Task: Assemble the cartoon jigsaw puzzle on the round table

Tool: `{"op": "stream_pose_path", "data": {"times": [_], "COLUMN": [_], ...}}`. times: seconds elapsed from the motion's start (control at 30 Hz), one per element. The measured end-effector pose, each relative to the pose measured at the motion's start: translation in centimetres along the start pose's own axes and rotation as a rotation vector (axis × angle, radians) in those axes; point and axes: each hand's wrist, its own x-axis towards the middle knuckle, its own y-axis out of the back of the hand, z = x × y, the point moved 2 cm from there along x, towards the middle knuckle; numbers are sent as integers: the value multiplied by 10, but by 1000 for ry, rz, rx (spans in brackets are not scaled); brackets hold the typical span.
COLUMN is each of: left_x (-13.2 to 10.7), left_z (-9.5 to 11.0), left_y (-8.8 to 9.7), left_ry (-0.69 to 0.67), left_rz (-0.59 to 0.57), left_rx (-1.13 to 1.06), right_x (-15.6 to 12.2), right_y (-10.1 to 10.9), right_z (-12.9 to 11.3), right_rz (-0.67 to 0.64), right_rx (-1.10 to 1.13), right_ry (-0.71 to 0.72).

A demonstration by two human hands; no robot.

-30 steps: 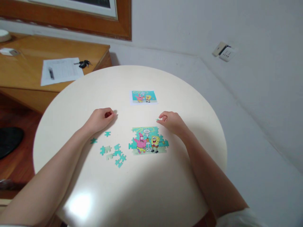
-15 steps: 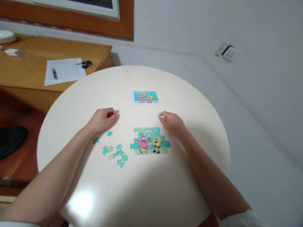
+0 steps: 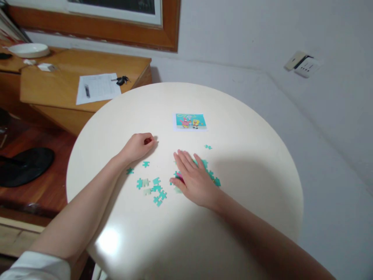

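Observation:
My right hand [image 3: 194, 178] lies flat with fingers spread on the partly assembled cartoon jigsaw [image 3: 213, 178], covering most of it. A single teal piece [image 3: 208, 147] lies just beyond the hand on the round cream table [image 3: 247, 163]. My left hand [image 3: 139, 146] rests on the table as a loose fist, fingers curled; what it holds, if anything, is hidden. Several loose teal pieces [image 3: 151, 186] lie between my two forearms, near the left wrist. A small reference picture [image 3: 190, 121] of the same cartoon lies farther back.
A wooden desk [image 3: 58, 85] stands at the left with a sheet of paper [image 3: 97, 88], a pen, keys [image 3: 121, 80] and a white plate [image 3: 28, 49]. A framed picture hangs above. A wall switch [image 3: 303, 64] sits at the right. A dark round base [image 3: 27, 165] lies on the floor.
My right hand let go of the small teal piece, which now lies on the table, and moved down to lie flat on the assembled puzzle. The camera view shifted left.

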Motion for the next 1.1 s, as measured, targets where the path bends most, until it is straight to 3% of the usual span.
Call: {"op": "stream_pose_path", "data": {"times": [0.17,0.6,1.1], "left_x": [1,0,-1], "left_z": [-2,-2,-6], "left_y": [-2,-1,-6], "left_ry": [-11,-10,6], "left_rz": [-1,-6,77], "left_rx": [14,-5,-29], "right_x": [-5,3,3], "right_y": [-15,-15,-17], "right_z": [-10,10,11], "right_rz": [-49,-45,-1], "right_rx": [8,-52,-72], "right_ry": [36,-38,-26]}}
